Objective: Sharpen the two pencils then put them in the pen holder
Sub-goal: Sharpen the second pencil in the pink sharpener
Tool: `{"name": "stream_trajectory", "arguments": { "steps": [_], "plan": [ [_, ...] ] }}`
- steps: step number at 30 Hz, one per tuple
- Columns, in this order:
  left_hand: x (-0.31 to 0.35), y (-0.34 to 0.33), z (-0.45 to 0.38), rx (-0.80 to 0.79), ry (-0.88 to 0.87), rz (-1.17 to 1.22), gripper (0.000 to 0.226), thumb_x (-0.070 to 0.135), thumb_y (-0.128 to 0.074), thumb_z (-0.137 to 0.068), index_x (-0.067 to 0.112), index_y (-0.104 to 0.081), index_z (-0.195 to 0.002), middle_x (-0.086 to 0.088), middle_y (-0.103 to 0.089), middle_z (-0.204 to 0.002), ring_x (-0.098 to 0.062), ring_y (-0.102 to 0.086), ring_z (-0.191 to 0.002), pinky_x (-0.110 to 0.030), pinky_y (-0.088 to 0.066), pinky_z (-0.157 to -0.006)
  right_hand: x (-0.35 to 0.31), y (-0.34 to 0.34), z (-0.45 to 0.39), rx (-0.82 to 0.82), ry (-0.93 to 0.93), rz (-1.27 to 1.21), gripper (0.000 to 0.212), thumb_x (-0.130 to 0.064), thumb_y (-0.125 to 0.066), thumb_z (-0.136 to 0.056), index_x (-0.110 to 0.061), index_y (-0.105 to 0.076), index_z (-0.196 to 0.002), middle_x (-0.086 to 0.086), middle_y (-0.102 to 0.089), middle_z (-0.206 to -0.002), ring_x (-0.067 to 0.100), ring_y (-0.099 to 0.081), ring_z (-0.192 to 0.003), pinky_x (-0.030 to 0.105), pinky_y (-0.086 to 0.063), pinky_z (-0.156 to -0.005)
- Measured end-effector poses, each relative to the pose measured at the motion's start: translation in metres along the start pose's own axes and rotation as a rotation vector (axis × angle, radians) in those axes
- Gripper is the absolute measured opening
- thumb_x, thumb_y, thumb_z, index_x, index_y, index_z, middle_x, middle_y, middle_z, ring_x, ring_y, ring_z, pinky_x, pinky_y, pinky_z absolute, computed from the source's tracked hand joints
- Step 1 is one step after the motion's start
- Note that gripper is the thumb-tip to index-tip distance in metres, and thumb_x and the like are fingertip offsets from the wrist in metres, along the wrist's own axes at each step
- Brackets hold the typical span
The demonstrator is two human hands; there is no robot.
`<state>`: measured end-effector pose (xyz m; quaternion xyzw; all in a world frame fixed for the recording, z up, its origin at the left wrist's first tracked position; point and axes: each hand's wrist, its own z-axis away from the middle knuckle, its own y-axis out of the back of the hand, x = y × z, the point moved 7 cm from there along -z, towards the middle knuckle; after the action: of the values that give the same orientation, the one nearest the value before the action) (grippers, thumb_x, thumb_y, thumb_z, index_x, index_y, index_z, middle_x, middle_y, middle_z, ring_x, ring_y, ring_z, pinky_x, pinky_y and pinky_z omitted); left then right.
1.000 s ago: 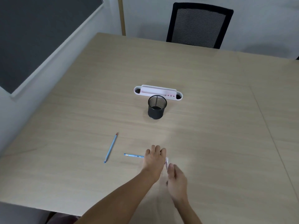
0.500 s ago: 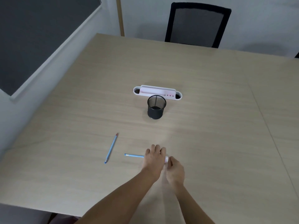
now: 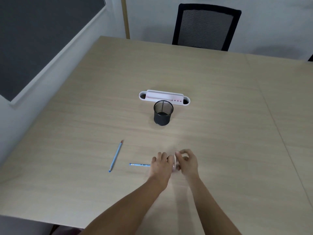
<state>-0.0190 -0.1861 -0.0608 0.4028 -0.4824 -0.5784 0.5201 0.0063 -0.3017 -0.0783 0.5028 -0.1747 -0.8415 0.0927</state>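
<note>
On the tabletop you've got 2 blue pencils, 1 sharpener, 1 pen holder, 1 white tray, and both your hands. Going L to R: the loose pencil lies by itself w/ its red tip pointing away from you, well apart from your hands. Next, the held pencil lies flat, running sideways; its right end goes under your left hand, whose fingers are curled down over it. Just beside that, touching, a small white sharpener sits between your hands, mostly hidden and blurred. Your right hand has fingers curled round the sharpener, thumb and forefinger pinching its top edge.

Farther from you, approx. centre, the black mesh pen holder stands upright, nothing inside. Directly behind it sits the white tray, long, w/ a round well at each end.

The table is light wood-grain. At its far edge, 1 black mesh-back chair. Pale walls; a dark panel w/ white frame on the left wall.
</note>
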Motion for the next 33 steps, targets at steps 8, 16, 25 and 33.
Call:
{"name": "stream_trajectory", "arguments": {
  "steps": [8, 16, 25, 33],
  "plan": [
    [-0.001, -0.001, 0.002, -0.050, -0.001, -0.009, 0.048, 0.017, -0.076, -0.060, 0.016, -0.046, -0.099, -0.004, -0.054, -0.098, -0.023, -0.051, -0.094, -0.029, -0.041, -0.069, 0.039, -0.018, 0.022, 0.115, 0.036, 0.273, 0.027, -0.015, -0.046, -0.088, -0.011, -0.052, -0.063, 0.000, -0.052, -0.051, 0.017, -0.042, -0.048, 0.030, -0.028, -0.047],
    [0.000, 0.004, 0.000, -0.050, -0.027, -0.070, 0.049, 0.010, -0.066, -0.072, 0.010, -0.037, -0.111, -0.011, -0.047, -0.114, -0.027, -0.042, -0.106, -0.032, -0.038, -0.080, 0.052, -0.012, 0.057, 0.024, 0.231, 0.413, 0.022, -0.025, -0.046, -0.094, -0.026, -0.049, -0.073, -0.004, -0.044, -0.050, 0.014, -0.042, -0.049, 0.029, -0.036, -0.049],
    [-0.030, 0.025, 0.012, -0.296, -0.068, 0.604, 0.100, 0.008, -0.065, -0.074, 0.020, 0.001, -0.147, -0.007, -0.019, -0.145, -0.029, -0.024, -0.133, -0.040, -0.031, -0.105, -0.009, -0.008, 0.056, -0.239, 0.433, 0.374, 0.085, -0.040, -0.071, -0.063, -0.027, -0.035, -0.139, -0.014, -0.040, -0.123, 0.005, -0.052, -0.101, 0.001, -0.040, -0.073],
    [-0.069, 0.006, 0.020, -0.321, -0.012, 0.379, 0.020, 0.012, -0.036, -0.094, 0.011, -0.046, -0.111, -0.011, -0.060, -0.118, -0.031, -0.053, -0.109, -0.035, -0.033, -0.091, -0.033, -0.031, 0.058, -0.275, 0.603, 0.590, 0.041, -0.022, -0.064, -0.077, -0.014, -0.058, -0.116, 0.006, -0.061, -0.101, 0.012, -0.048, -0.077, 0.022, -0.037, -0.071]
  ]
}}
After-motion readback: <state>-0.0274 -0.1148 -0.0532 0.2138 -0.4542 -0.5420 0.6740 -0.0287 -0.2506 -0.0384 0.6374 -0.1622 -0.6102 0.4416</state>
